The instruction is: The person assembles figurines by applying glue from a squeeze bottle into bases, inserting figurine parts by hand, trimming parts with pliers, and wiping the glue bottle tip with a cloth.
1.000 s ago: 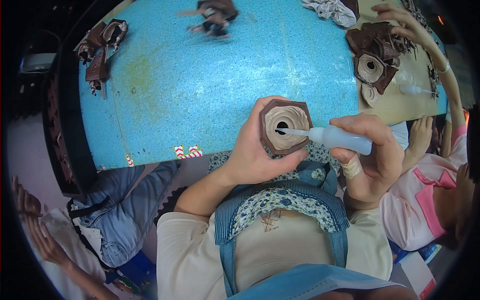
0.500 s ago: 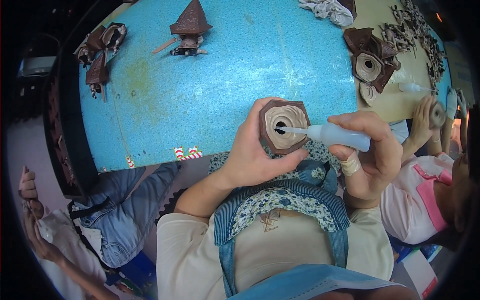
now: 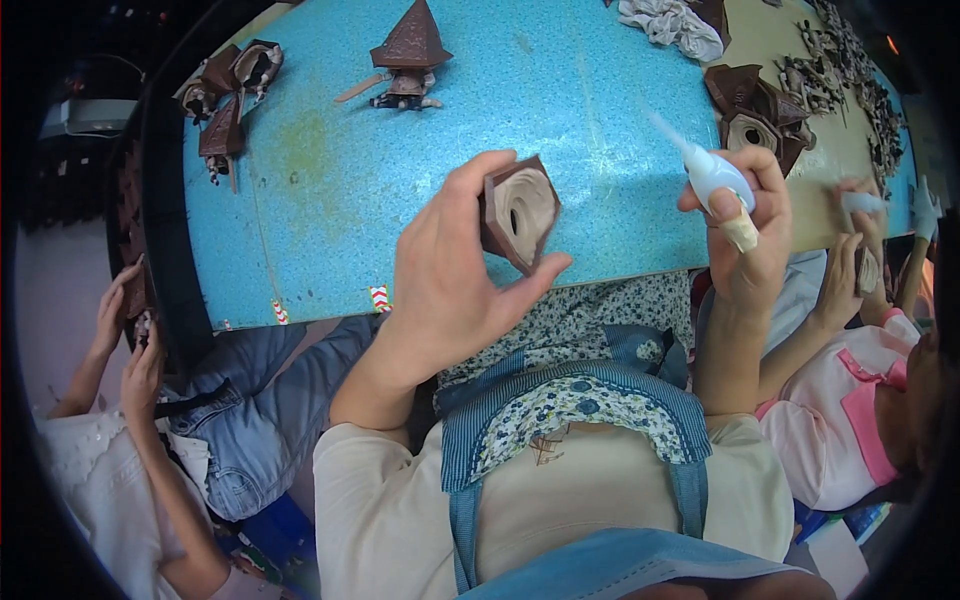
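Note:
My left hand [image 3: 435,270] is closed around a brown, many-sided hollow figure part [image 3: 524,212], gripping its rim over the near side of the blue table. Its beige, rippled inside faces right, with a dark hole in the middle. Apart from it, to the right, my right hand [image 3: 752,235] grips a small translucent squeeze bottle [image 3: 716,180]. The bottle's thin nozzle points up and to the far left. One of the right hand's fingers is wrapped in pale tape. A brown figure with a pointed top [image 3: 410,50] lies farther back on the table.
More brown figures [image 3: 222,130] lie at the far left beside a dark raised edge. At right are a heap of brown parts [image 3: 757,110], a crumpled white cloth [image 3: 672,25] and many small figure pieces [image 3: 820,70]. Co-workers sit on both sides; the right one's hands [image 3: 840,280] hold a part.
My right hand has drawn the bottle's nozzle out of the part, moving it right and tilting it upward. My left hand has shifted left and turned the part.

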`<action>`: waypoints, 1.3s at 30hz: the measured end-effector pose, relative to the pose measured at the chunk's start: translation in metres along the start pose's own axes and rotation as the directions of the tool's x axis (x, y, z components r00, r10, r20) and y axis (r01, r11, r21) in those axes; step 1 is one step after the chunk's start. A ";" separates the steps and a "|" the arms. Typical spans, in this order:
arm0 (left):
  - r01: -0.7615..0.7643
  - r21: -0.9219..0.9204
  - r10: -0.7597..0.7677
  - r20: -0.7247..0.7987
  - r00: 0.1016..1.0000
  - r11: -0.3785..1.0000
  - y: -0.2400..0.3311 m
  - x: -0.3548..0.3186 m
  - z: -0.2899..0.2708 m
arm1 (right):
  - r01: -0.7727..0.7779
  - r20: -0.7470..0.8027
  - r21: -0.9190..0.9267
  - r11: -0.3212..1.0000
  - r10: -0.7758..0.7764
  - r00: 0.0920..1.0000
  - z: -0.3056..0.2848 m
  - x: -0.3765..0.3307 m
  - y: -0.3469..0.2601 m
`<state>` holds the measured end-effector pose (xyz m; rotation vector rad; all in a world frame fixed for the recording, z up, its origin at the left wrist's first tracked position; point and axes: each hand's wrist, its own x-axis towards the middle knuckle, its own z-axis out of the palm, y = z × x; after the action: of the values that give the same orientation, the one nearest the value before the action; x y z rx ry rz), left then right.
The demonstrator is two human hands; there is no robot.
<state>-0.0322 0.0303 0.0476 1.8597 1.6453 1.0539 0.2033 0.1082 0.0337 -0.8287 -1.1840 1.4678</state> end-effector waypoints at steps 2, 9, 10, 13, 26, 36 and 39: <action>-0.046 0.064 0.046 0.013 0.999 0.997 -0.001 0.002 -0.009 | -0.022 0.014 0.026 0.999 0.022 1.000 0.006 0.005 0.002; -0.215 0.103 0.227 -0.117 0.967 0.971 -0.015 0.003 -0.014 | 0.010 0.132 -0.152 0.988 0.010 0.991 0.033 0.016 -0.002; -0.219 0.131 0.239 -0.159 0.958 0.967 -0.015 0.003 -0.012 | 0.049 0.175 -0.219 0.975 -0.010 0.984 0.035 0.015 -0.007; -0.211 0.150 0.243 -0.244 0.939 0.966 -0.014 0.002 -0.008 | 0.208 0.268 -0.487 0.848 -0.081 0.960 0.040 0.008 -0.024; -0.263 0.121 0.289 -0.360 0.887 0.957 -0.019 -0.006 0.010 | 0.642 0.552 -0.634 0.431 -0.330 0.766 0.065 -0.002 -0.046; -0.328 0.041 0.306 -0.488 0.818 0.944 -0.029 -0.008 0.026 | 0.506 0.508 -0.616 0.603 -0.187 0.841 0.065 -0.007 -0.053; -0.283 -0.126 0.182 -0.513 0.839 0.951 -0.027 -0.011 0.031 | 0.384 0.382 -0.632 0.673 -0.160 0.910 0.059 -0.008 -0.048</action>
<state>-0.0253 0.0299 0.0053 1.7810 1.5106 1.8615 0.1645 0.0852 0.0957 -0.8764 -2.0752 0.8793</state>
